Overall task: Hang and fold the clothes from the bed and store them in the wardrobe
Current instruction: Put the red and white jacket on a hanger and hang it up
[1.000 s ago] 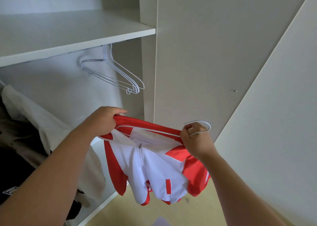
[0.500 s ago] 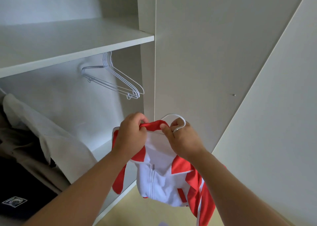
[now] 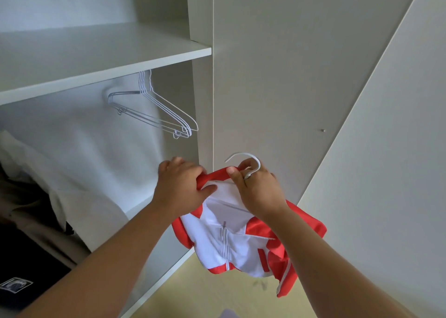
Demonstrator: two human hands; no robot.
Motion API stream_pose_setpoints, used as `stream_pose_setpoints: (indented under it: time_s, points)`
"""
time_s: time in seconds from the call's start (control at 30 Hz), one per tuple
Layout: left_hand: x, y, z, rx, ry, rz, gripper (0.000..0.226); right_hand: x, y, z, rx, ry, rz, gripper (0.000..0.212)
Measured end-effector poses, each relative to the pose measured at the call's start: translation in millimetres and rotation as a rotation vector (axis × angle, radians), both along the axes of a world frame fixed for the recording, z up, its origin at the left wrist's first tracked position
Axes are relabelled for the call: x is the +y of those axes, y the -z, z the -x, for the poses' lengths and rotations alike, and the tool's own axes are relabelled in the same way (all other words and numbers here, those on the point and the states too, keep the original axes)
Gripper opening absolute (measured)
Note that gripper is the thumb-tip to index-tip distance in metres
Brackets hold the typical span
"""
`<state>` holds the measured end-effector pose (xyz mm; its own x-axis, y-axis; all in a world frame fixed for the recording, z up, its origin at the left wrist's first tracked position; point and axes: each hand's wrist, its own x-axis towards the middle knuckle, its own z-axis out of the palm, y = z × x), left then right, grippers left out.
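In our wardrobe (image 3: 200,100), bare hangers (image 3: 144,83) and a pale garment (image 3: 79,187) hang under the shelf (image 3: 96,59). Just outside, our left hand (image 3: 179,187) and right hand (image 3: 258,189) grip the jacket (image 3: 231,245) collar, the right also holding a white hook (image 3: 255,159)

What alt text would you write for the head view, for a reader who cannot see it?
A person's left hand and right hand grip the collar of a red and white jacket before an open wardrobe, the right hand also holding a white hanger. Empty wire hangers hang inside.
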<state>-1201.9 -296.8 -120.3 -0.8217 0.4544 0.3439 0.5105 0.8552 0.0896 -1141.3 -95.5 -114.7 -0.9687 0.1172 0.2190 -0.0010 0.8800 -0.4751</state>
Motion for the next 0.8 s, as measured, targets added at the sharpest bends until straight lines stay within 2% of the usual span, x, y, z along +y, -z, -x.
stream_pose_setpoints:
  time_s: [0.07,0.13,0.23,0.27,0.4,0.47,0.57,0.67,0.8]
  points:
    - [5.9,-0.7,1.9,-0.147,0.178,-0.210,0.020,-0.2,1.0,1.1,0.008,-0.025,-0.014,0.084]
    - [11.8,-1.4,2.8,-0.282,0.235,-0.291,0.020,2.5,3.5,2.3,0.005,-0.039,-0.021,0.076]
    - [13.7,-1.0,7.2,-0.213,0.206,-0.364,0.020,14.5,10.6,-2.1,-0.017,-0.061,-0.013,0.037]
    - [13.7,-1.5,10.1,-0.180,0.190,-0.376,0.019,19.2,12.2,-5.3,-0.046,-0.061,-0.027,0.043]
    - [14.5,-5.1,20.4,-0.139,0.128,-0.362,0.010,30.3,11.4,-17.0,-0.143,-0.043,-0.092,0.093]
    - [14.3,-4.5,22.8,-0.142,0.099,-0.353,0.013,35.2,6.1,-16.2,-0.149,-0.014,-0.041,0.102]
    - [13.5,-0.1,21.4,-0.140,0.090,-0.319,0.015,43.7,-3.5,-10.8,-0.114,0.073,0.084,0.096]
    - [13.3,2.5,19.5,-0.147,0.071,-0.289,0.016,44.7,-10.6,-10.3,-0.096,0.061,-0.020,0.086]
    - [8.9,-0.7,23.2,-0.165,0.072,-0.317,0.025,59.2,-13.2,-7.6,-0.045,0.366,-0.093,0.067]
